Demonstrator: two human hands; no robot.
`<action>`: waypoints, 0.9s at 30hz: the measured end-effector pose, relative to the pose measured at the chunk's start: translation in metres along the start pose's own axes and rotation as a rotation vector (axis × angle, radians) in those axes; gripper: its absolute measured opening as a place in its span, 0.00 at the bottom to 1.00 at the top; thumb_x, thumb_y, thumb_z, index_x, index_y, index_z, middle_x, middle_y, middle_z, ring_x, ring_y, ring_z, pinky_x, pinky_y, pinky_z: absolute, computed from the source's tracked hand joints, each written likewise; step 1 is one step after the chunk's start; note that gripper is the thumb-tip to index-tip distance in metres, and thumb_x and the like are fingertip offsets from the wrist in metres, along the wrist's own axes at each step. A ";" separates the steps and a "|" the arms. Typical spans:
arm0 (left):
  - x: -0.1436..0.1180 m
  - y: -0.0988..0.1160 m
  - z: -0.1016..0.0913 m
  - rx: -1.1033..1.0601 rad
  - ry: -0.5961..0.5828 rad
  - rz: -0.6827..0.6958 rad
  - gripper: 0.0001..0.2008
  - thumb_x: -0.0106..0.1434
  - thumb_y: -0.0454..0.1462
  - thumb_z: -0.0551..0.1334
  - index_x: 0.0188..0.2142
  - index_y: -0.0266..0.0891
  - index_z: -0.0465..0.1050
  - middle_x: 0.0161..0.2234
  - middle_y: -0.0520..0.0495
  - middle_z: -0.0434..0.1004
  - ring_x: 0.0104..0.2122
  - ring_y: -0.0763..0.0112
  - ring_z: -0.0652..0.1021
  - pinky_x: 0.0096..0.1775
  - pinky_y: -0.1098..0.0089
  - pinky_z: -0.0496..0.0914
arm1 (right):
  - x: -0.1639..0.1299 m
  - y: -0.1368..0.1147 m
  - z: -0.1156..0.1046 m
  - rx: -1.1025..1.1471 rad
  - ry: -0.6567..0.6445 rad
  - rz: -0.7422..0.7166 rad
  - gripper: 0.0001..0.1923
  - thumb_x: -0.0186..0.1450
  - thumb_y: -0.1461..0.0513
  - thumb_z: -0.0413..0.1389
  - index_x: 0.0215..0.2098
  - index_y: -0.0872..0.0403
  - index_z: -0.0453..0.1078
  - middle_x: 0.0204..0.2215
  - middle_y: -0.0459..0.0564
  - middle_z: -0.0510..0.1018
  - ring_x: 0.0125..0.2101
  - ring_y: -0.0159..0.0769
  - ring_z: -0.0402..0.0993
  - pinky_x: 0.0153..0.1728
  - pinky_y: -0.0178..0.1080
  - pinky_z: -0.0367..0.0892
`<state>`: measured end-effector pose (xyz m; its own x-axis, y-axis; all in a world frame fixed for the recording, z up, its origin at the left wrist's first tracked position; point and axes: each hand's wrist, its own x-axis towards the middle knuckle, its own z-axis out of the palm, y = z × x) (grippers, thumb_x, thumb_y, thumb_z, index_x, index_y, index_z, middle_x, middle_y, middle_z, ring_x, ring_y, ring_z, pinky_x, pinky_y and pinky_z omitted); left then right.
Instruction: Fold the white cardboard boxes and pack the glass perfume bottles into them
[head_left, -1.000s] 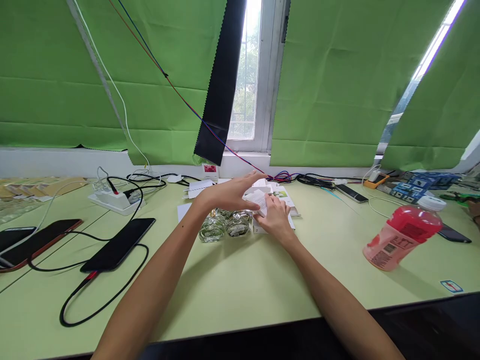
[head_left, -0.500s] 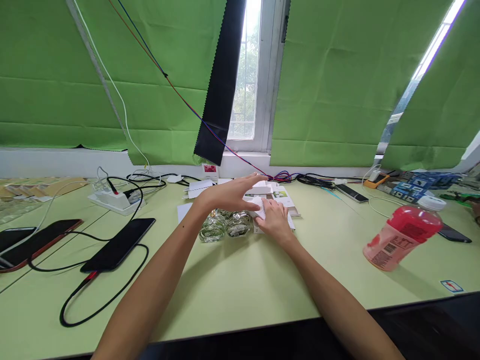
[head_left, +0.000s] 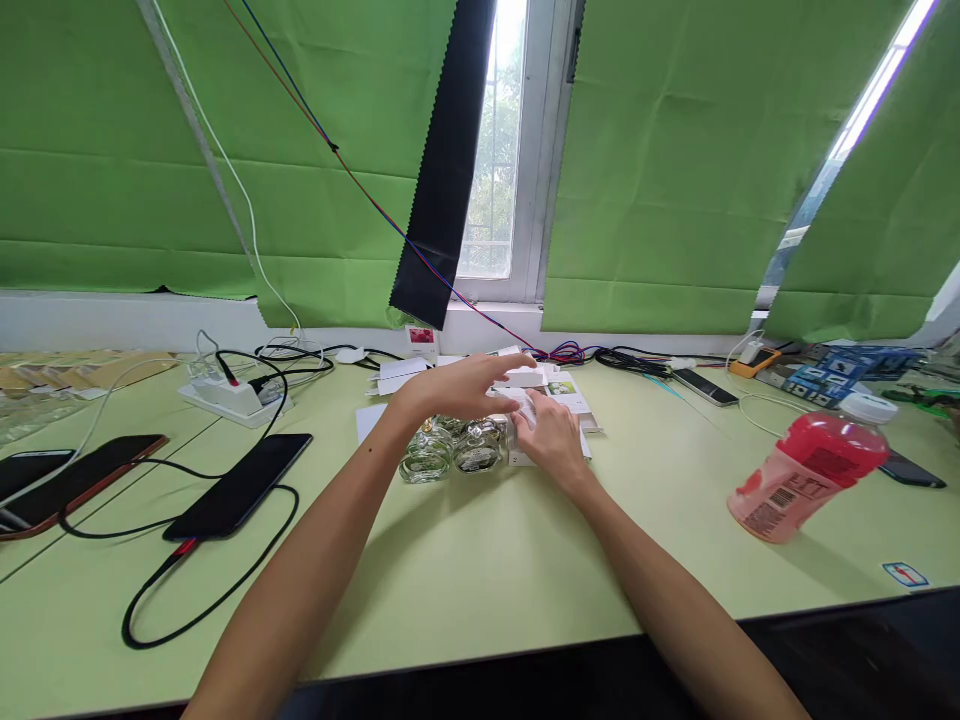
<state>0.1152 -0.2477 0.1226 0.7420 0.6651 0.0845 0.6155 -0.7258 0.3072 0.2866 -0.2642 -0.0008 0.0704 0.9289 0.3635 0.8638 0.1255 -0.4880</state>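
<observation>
The small white carton (head_left: 525,415) sits near the far middle of the green table (head_left: 480,570), on a scatter of white leaflets (head_left: 566,395). The right hand (head_left: 551,440) rests on it, fingers curled onto its top and near side — whether they pinch it fully cannot be told, as the hand hides the contact. The left hand (head_left: 457,390) hovers flat just above, fingers extended and apart, gripping nothing; its fingertips reach over the carton's top flap.

Directly left of the carton, touching or nearly so, stands a cluster of small glass bottles (head_left: 450,450). Further out lie a black phone (head_left: 240,485) with its cable, a white power strip (head_left: 221,395), and well to the right a pink bottle (head_left: 810,478) lying tilted.

Probable hazard: the left forearm passes right over the glass bottles — a low sweep or a sideways push on the carton could tip them. Loose leaflets underneath may also let the carton slide under pressure.
</observation>
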 end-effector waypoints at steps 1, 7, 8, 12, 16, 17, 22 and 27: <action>0.000 0.000 0.000 -0.003 0.012 0.005 0.30 0.68 0.46 0.61 0.68 0.47 0.61 0.65 0.41 0.72 0.61 0.53 0.76 0.54 0.62 0.71 | 0.001 0.000 0.000 0.037 0.023 -0.001 0.25 0.73 0.55 0.52 0.66 0.54 0.66 0.57 0.61 0.78 0.57 0.56 0.73 0.56 0.52 0.64; 0.004 -0.003 -0.002 0.073 0.073 -0.099 0.14 0.66 0.45 0.60 0.46 0.39 0.74 0.44 0.40 0.84 0.45 0.54 0.83 0.45 0.60 0.74 | 0.008 0.004 0.002 0.397 0.237 -0.044 0.24 0.75 0.53 0.49 0.65 0.52 0.64 0.59 0.60 0.75 0.57 0.49 0.73 0.56 0.50 0.68; 0.005 -0.004 -0.002 0.068 0.092 -0.109 0.14 0.66 0.46 0.60 0.43 0.40 0.74 0.42 0.40 0.84 0.44 0.54 0.83 0.45 0.60 0.75 | 0.009 0.004 0.003 0.463 0.263 -0.056 0.24 0.75 0.52 0.48 0.66 0.51 0.63 0.59 0.60 0.74 0.57 0.48 0.72 0.57 0.51 0.68; 0.012 -0.010 0.005 -0.064 0.217 -0.162 0.21 0.63 0.54 0.63 0.44 0.39 0.70 0.49 0.36 0.81 0.50 0.51 0.81 0.49 0.57 0.76 | 0.008 0.001 0.006 0.668 0.320 -0.100 0.27 0.76 0.50 0.47 0.68 0.50 0.58 0.60 0.60 0.71 0.57 0.45 0.71 0.58 0.52 0.68; 0.018 -0.015 0.015 -0.246 0.240 -0.191 0.31 0.58 0.57 0.68 0.50 0.40 0.64 0.59 0.30 0.74 0.59 0.45 0.77 0.52 0.53 0.75 | 0.004 -0.002 0.006 0.797 0.326 -0.157 0.29 0.75 0.50 0.48 0.71 0.47 0.51 0.63 0.61 0.66 0.56 0.44 0.71 0.55 0.51 0.72; 0.019 -0.016 0.017 -0.308 0.212 -0.166 0.32 0.57 0.57 0.69 0.51 0.41 0.62 0.61 0.30 0.72 0.61 0.46 0.75 0.52 0.55 0.76 | 0.003 -0.003 0.006 0.820 0.320 -0.181 0.30 0.75 0.51 0.49 0.72 0.46 0.49 0.64 0.61 0.65 0.56 0.44 0.71 0.54 0.50 0.72; 0.022 -0.017 0.022 -0.575 0.106 -0.048 0.29 0.60 0.52 0.70 0.48 0.44 0.57 0.60 0.33 0.73 0.60 0.51 0.77 0.50 0.57 0.77 | 0.004 -0.002 0.009 0.889 0.329 -0.284 0.36 0.72 0.55 0.54 0.73 0.44 0.44 0.65 0.61 0.61 0.58 0.44 0.72 0.57 0.51 0.72; 0.025 -0.015 0.026 -0.640 0.144 -0.013 0.29 0.57 0.47 0.73 0.45 0.44 0.56 0.53 0.37 0.75 0.56 0.51 0.78 0.53 0.51 0.75 | 0.006 -0.002 0.009 0.844 0.339 -0.360 0.44 0.65 0.59 0.60 0.73 0.46 0.43 0.67 0.62 0.59 0.63 0.47 0.68 0.61 0.54 0.69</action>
<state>0.1316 -0.2244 0.0949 0.6653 0.7222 0.1893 0.3116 -0.4990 0.8087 0.2810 -0.2560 -0.0045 0.1263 0.6536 0.7463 0.2302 0.7125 -0.6629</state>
